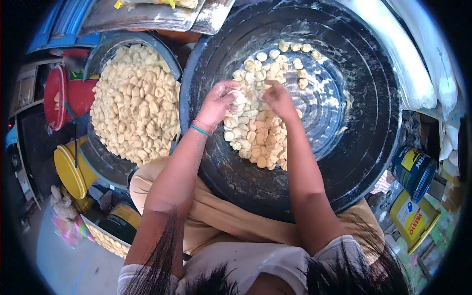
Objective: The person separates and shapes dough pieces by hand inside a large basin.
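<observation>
A large black basin (361,147) dusted with white powder holds a layer of pale round dough pieces (260,135). My left hand (219,103), with thin bands at the wrist, is over the left part of these pieces, its fingers curled round a whitish piece (238,98). To its right, my right hand (279,100) is above the same pile with fingers bent inward; what it holds, if anything, is hidden and blurred. The hands are a short gap apart. Several loose pieces (306,47) lie beyond them toward the basin's far side.
Left of the basin, a dark tub (110,169) is heaped with similar pieces. A red bucket (56,98) and a yellow bucket (71,172) stand farther left. Metal trays (142,17) are at the top. A dark can (414,169) and a yellow-green container (413,219) are right.
</observation>
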### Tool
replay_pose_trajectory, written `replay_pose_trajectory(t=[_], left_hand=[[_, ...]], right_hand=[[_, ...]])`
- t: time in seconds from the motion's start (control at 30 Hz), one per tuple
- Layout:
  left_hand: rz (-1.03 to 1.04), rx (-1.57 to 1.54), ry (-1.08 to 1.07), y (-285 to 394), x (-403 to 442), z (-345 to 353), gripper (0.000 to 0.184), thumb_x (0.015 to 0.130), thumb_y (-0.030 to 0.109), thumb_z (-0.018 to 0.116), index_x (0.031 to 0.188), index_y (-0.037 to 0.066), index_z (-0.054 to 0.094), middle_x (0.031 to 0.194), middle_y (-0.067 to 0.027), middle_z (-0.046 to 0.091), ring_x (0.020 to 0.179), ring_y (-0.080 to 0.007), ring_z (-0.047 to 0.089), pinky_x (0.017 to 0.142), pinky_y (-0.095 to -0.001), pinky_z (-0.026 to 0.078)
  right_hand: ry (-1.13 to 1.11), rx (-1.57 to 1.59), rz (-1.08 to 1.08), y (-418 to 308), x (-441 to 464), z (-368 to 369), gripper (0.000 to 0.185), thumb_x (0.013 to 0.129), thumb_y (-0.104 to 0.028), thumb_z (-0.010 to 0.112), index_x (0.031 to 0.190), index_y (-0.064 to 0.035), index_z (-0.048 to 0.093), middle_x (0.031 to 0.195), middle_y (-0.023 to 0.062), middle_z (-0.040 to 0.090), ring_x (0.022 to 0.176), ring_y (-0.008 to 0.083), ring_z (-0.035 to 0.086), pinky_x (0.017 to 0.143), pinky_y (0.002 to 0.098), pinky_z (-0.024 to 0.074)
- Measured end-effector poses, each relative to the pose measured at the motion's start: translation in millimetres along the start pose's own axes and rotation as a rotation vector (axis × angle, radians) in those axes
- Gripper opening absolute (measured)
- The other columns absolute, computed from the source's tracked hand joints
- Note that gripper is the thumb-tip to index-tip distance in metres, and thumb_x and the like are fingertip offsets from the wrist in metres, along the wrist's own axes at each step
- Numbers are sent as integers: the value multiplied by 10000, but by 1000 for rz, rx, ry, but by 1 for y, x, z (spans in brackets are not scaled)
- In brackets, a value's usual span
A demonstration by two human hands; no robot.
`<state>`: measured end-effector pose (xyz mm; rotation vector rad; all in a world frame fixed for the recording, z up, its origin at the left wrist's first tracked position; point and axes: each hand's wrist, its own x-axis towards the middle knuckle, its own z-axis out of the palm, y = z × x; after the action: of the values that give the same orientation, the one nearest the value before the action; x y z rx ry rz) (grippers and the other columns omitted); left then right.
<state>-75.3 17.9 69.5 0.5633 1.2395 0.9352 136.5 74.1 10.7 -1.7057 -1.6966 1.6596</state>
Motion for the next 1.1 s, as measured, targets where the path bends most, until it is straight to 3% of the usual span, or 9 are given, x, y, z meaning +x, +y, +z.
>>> replay_pose_trajectory(t=[0.17,0.3,0.43,0.5,0.53,0.8,0.9,0.97,1.1], left_hand=[[172,356,1,-26,12,-14,221,827,36,575,1045,22,611,1089,-64,598,957,-123,551,856,-253,439],[100,388,77,-34,18,-17,234,798,87,615,1023,24,617,1022,-70,617,881,-123,578,788,-259,469],[32,339,49,-21,8,-10,230,852,108,633,1056,9,600,1027,-49,608,975,-140,550,878,-266,431],[18,401,25,-16,3,-7,245,856,141,641,1060,13,601,1030,-55,609,970,-136,548,867,-261,434],[9,403,9,-17,3,-6,252,857,157,644,1061,15,602,1035,-54,608,970,-137,548,862,-261,436],[-126,-190,-310,6,-20,27,344,902,216,603,1189,36,544,1085,-64,592,994,-167,576,845,-350,503],[-102,8,-376,-3,-9,16,301,922,200,574,1180,48,539,1081,-63,594,944,-147,590,793,-322,520],[-172,-76,-239,2,-7,13,195,941,199,543,1067,51,552,1000,-46,590,877,-123,582,732,-291,524],[-92,-128,-135,-14,-3,12,176,941,221,540,989,52,543,933,-30,571,822,-118,575,637,-288,524]], right_hand=[[501,-777,-162,39,21,57,540,809,-380,647,1280,-161,502,1332,210,416,1318,364,319,1047,619,188],[-31,-743,-299,40,-16,59,455,795,-323,638,1195,-140,525,1343,188,384,1372,365,215,1030,679,142],[-450,-227,-287,51,-17,-5,341,792,-239,657,1087,-115,537,1156,119,553,1215,279,463,990,506,372],[-414,262,69,1,-33,-37,249,858,-181,605,1096,-130,552,1155,112,547,1031,234,551,936,356,441],[-291,144,154,-10,-36,-43,211,902,-183,579,1101,-121,555,1084,76,575,1027,183,553,901,312,448],[-416,600,-113,-58,-64,-34,255,905,-227,589,1100,-63,579,922,3,588,808,101,522,772,245,431],[-339,460,52,-42,-54,-19,268,908,-233,587,1111,-60,567,895,4,581,856,99,541,750,240,437],[-316,848,-63,-20,-49,-4,374,863,-218,641,1178,-50,526,943,30,579,918,126,552,793,258,453],[-5,439,-215,-62,-75,22,557,780,-104,702,1275,-51,454,1030,68,571,946,158,554,853,290,459]])
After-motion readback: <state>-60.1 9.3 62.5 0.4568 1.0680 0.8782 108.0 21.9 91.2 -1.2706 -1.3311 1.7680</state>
